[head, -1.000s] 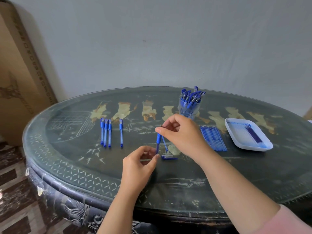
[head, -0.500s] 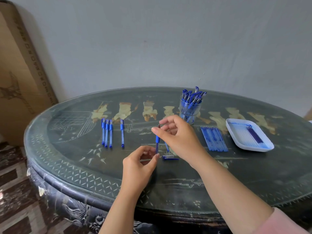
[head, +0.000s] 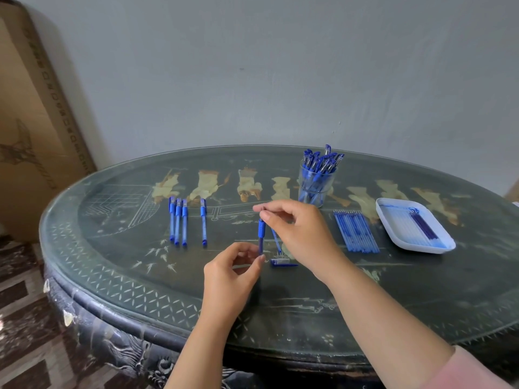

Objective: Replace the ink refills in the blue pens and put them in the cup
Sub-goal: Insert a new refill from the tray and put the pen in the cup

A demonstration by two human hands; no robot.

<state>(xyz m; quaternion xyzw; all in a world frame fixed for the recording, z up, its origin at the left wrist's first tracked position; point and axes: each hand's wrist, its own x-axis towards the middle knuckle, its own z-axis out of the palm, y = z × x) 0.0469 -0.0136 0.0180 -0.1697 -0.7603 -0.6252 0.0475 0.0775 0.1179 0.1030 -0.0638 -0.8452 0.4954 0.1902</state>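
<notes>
My left hand [head: 233, 272] pinches the lower end of an upright blue pen barrel [head: 261, 235] above the table. My right hand [head: 297, 231] pinches the thin tip sticking out of the barrel's top. A loose refill [head: 276, 242] slants on the table just right of the barrel, partly behind my right hand. A blue pen cap [head: 282, 262] lies flat below it. Several capped blue pens [head: 182, 223] lie in a row at the left. A clear cup [head: 316, 186] packed with blue pens stands behind my right hand.
A row of blue refills [head: 355, 233] lies right of my hands. A white tray [head: 393, 220] with a few dark refills sits at the far right. The oval dark table [head: 112, 248] has a glass top. A cardboard box [head: 33, 122] leans on the wall at left.
My right hand has risen slightly at the top of the barrel, its fingers now pinching the tip. My left hand and the barrel have stayed in place.
</notes>
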